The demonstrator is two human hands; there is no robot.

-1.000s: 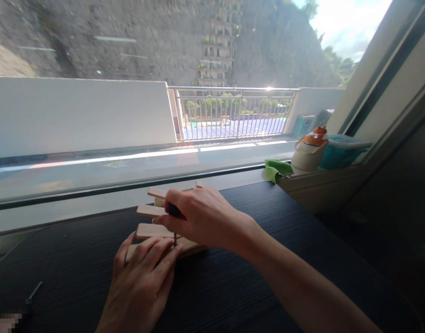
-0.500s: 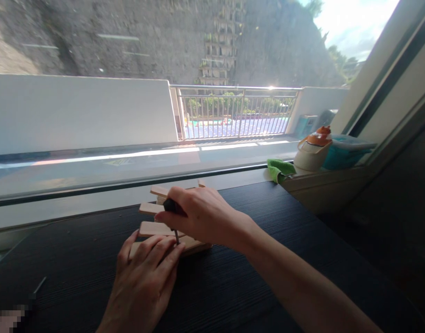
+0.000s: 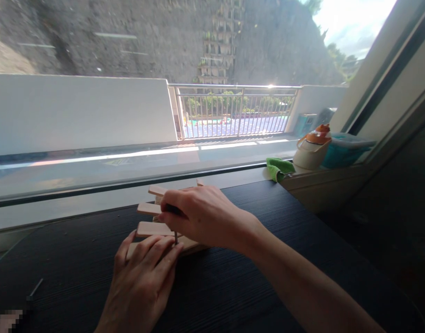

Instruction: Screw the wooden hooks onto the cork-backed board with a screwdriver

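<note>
A small wooden slatted piece (image 3: 155, 229) with several pale slats lies on the dark table, partly covered by my hands. My left hand (image 3: 146, 270) grips its near end, fingers bent over the nearest slat and thumb and index close to the tool's tip. In my right hand (image 3: 205, 217) is a screwdriver (image 3: 175, 237), its dark handle wrapped by my fingers. The shaft points down, nearly upright, with the tip at the nearest slat beside my left fingertips. Whether a screw sits under the tip is hidden.
A thin metal rod with a dark end (image 3: 35, 289) shows at the lower left near a pixelated patch. On the sill at right are a green cloth (image 3: 279, 169), a cream bottle with an orange top (image 3: 312, 150) and a teal box (image 3: 347, 150). A window runs behind the black table (image 3: 254, 208).
My right hand has turned slightly around the screwdriver, covering more of its handle. The left hand keeps its hold, and the whole view has shifted a little.
</note>
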